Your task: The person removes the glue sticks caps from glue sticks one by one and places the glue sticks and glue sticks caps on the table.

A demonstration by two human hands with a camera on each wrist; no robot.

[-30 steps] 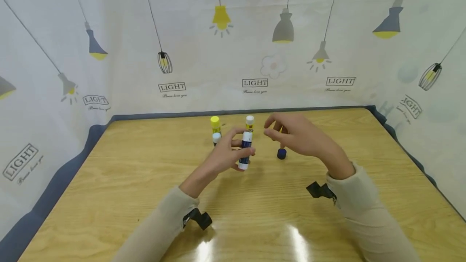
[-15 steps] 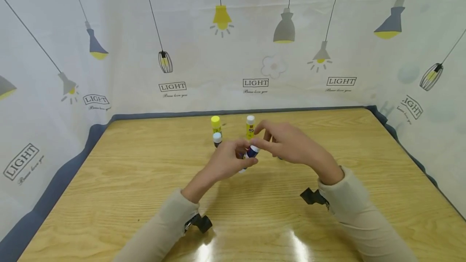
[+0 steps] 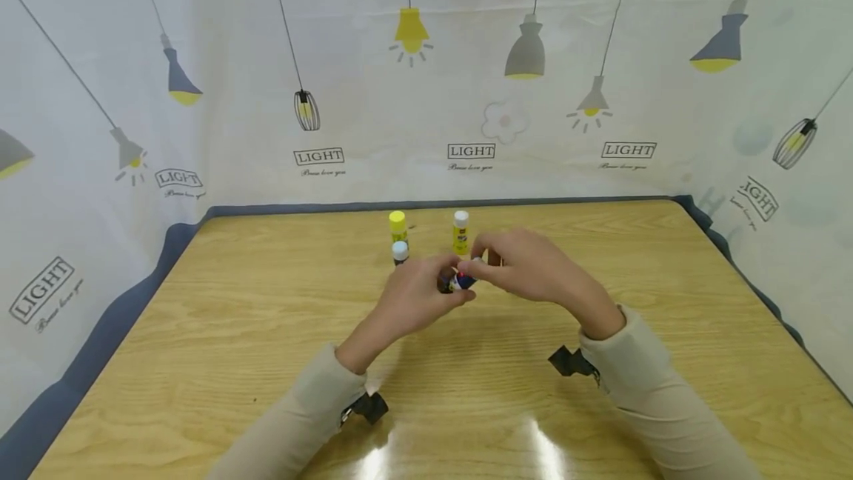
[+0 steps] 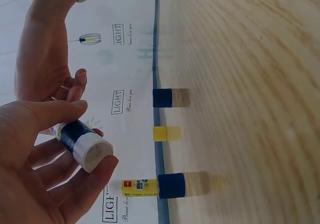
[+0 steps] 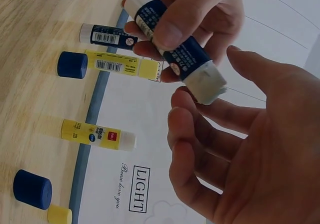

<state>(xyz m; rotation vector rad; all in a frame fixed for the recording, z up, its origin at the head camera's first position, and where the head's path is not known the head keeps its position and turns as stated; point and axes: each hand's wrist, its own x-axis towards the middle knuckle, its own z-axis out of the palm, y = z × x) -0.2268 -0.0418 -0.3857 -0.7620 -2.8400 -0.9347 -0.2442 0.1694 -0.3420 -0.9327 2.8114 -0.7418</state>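
Observation:
My left hand (image 3: 416,291) grips a blue glue stick (image 5: 172,39) with white ends between thumb and fingers, tilted above the table. In the right wrist view, its uncapped whitish end (image 5: 205,84) points toward my right hand (image 5: 235,144). The right fingers are bent just behind that end, while the right thumb stands apart from it; whether a fingertip touches is unclear. From the left wrist view, the white base (image 4: 94,151) of the stick faces the camera. In the head view both hands partly hide the stick.
Beyond the hands stand a yellow glue stick with a white top (image 3: 460,232), one with a yellow top (image 3: 397,224) and a blue one with a white top (image 3: 400,252). Loose blue caps (image 5: 32,189) and a yellow cap (image 5: 60,215) sit on the wooden table (image 3: 200,332).
The glue stick in my left hand has tipped from nearly upright toward the right. My right hand has moved left and slightly down, from well apart to the stick's upper end.

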